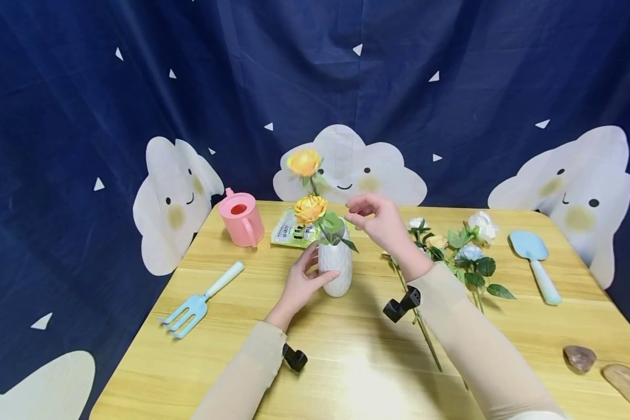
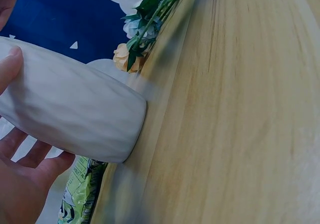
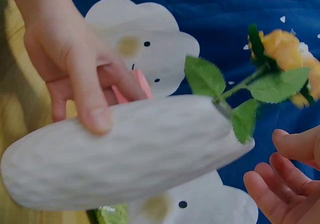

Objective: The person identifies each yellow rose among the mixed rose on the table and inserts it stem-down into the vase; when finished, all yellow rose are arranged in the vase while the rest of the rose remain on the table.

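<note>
A white textured vase [image 1: 336, 265] stands on the table, and my left hand [image 1: 300, 280] grips its side, thumb across the front in the left wrist view. Two yellow roses, an upper one [image 1: 304, 163] and a lower one [image 1: 311, 209], lean left out of the vase mouth with green leaves [image 3: 205, 77] at the rim. My right hand [image 1: 378, 220] is beside the vase mouth at the right, fingers loosely bent and holding nothing. In the right wrist view a gap shows between its fingers [image 3: 267, 194] and the vase rim.
Behind the vase lies a green-white packet [image 1: 292, 231]. A pink watering can [image 1: 244, 224] and a blue fork [image 1: 193, 309] are on the left. Rightward lie several artificial flowers [image 1: 469, 254], a blue shovel [image 1: 530, 248], a dark stone [image 1: 579, 357] and a brown one [image 1: 627, 384].
</note>
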Available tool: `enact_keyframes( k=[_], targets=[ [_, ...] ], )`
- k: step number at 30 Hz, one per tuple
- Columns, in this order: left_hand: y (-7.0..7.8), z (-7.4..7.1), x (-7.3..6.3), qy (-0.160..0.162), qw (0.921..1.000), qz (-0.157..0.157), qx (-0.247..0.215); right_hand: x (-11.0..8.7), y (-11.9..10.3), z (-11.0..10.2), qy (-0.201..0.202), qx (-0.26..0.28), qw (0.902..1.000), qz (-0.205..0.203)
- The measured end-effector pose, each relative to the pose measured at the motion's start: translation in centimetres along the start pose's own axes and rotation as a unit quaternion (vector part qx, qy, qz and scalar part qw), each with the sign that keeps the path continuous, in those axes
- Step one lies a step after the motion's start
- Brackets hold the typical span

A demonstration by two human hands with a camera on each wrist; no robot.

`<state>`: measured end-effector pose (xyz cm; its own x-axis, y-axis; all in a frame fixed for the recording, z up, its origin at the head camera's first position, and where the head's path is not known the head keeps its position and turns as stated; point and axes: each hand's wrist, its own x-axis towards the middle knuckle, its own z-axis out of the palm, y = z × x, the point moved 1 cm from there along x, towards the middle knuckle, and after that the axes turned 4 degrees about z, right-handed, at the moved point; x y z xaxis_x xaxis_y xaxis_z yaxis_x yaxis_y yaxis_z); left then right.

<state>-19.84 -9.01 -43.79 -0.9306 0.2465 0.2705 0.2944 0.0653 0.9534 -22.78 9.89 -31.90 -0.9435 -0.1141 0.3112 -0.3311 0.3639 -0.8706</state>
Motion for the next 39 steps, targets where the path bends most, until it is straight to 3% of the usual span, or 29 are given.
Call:
enact_keyframes(
  k=[1, 8, 16, 19, 26, 35, 39],
  targets=[
    [0.1, 0.0, 0.0, 0.002, 1.0000, -0.001, 0.002, -0.1, 0.2, -0.2, 0.000, 0.004, 1.0000, 0.007],
    [-2.9, 0.0, 0.6, 0.018, 0.9997, 0.009, 0.012, -1.5, 1.9, -1.3, 0.001, 0.016, 0.9991, 0.038],
    [-3.0, 0.1, 0.6, 0.013, 0.9999, -0.002, -0.008, -4.1, 5.6, -3.3, 0.025, 0.017, 0.9960, 0.085],
    [-2.8, 0.1, 0.6, 0.008, 0.9997, -0.011, -0.020, -5.1, 7.3, -4.0, 0.030, 0.027, 0.9929, 0.112],
    [-0.3, 0.0, 0.1, 0.004, 0.9996, -0.005, -0.026, -7.1, 9.4, -5.9, 0.052, 0.047, 0.9889, 0.131],
    [0.0, 0.3, 0.2, 0.005, 0.9989, 0.018, -0.043, -11.3, 11.8, -9.1, 0.075, 0.008, 0.9828, 0.169],
    [0.0, 0.4, 0.1, 0.003, 0.9989, 0.019, -0.044, -13.4, 13.2, -9.7, 0.072, -0.034, 0.9823, 0.170]
  ],
)
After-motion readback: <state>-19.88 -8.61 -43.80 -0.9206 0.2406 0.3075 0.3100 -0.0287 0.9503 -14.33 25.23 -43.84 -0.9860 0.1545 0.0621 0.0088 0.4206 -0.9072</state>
